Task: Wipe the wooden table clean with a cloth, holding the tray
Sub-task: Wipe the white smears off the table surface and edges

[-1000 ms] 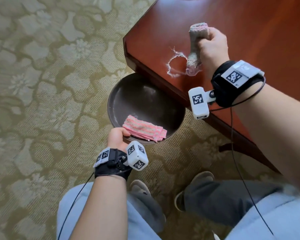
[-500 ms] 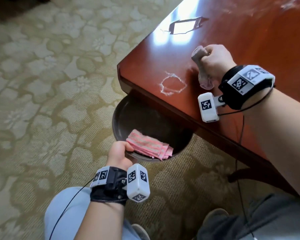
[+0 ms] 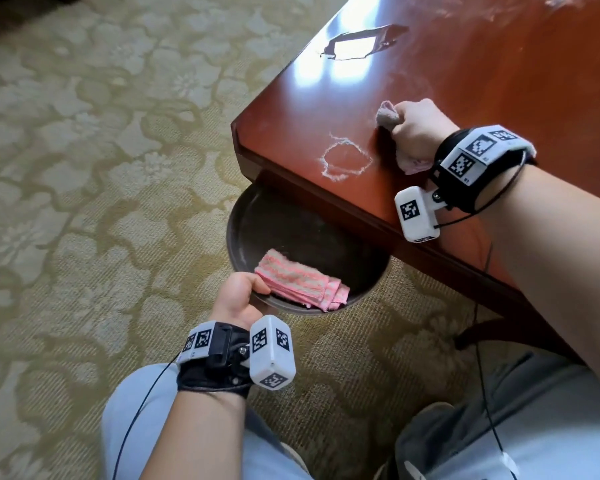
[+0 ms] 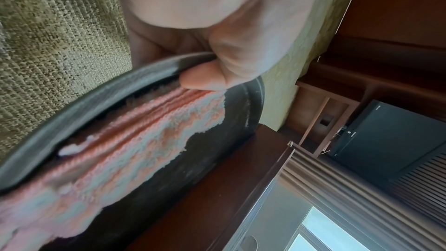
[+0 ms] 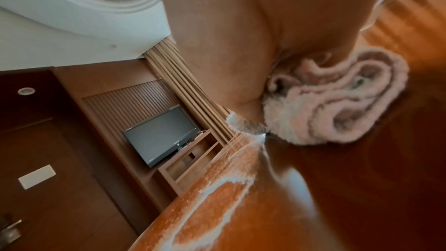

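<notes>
My right hand (image 3: 413,128) grips a rolled pink-grey cloth (image 3: 387,115) and presses it on the red-brown wooden table (image 3: 499,74), just right of a ring of white powder (image 3: 345,159) near the table's corner. The right wrist view shows the rolled cloth (image 5: 337,100) on the wood with a white powder streak (image 5: 231,178) in front of it. My left hand (image 3: 238,299) grips the near rim of a dark round tray (image 3: 284,230) held below the table's edge. A folded pink striped cloth (image 3: 300,280) lies in the tray (image 4: 48,117), under my thumb (image 4: 200,79).
A patterned green-gold carpet (image 3: 84,168) covers the floor to the left. A bright window reflection (image 3: 357,46) lies on the far tabletop, with faint white smears (image 3: 568,1) at the far right. My knees (image 3: 499,427) sit below the table's near edge.
The right hand drew the cloth away from the powder, to its right, and tipped it from upright to lying on the wood. The powder now forms a closed ring. The left hand still holds the tray.
</notes>
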